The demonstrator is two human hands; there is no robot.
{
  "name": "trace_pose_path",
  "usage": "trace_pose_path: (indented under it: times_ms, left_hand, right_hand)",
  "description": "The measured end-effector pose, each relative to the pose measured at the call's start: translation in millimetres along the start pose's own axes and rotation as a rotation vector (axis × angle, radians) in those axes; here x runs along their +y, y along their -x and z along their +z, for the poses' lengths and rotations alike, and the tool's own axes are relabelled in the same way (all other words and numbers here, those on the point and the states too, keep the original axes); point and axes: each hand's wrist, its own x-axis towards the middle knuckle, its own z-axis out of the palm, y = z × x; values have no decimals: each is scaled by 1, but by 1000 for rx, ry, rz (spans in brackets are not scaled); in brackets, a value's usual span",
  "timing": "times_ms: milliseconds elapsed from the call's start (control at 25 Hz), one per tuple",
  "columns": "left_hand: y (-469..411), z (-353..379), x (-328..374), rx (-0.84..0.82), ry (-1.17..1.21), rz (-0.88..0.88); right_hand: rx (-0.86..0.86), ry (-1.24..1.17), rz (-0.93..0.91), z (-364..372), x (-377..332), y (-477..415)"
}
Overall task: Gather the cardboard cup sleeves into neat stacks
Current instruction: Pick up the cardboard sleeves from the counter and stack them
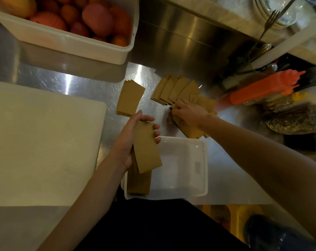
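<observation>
my left hand (133, 140) sits just left of the white tray (205, 165), palm turned up and inward, thumb raised at the far side, fingers (156, 132) curled over a stack of sleeves (147, 147) and clamped on it. the left forearm runs bare from the lower left edge up to it. my right hand (187, 115) lies beyond the tray's far rim, palm down, fingers bent and pressed onto loose sleeves (193, 132); whether it grips them i cannot tell. the right forearm comes in bare from the right.
</observation>
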Motion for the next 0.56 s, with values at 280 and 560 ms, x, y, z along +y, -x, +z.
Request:
trace_pose_path:
  times_ms: [280, 560]
  left_hand:
    - [1, -2, 0, 4, -10, 2]
    - [2, 0, 0, -11, -23, -1]
  right_hand:
    - [-83, -562, 286, 3, 7, -3]
    - [-162, -519, 367, -7, 41, -1]
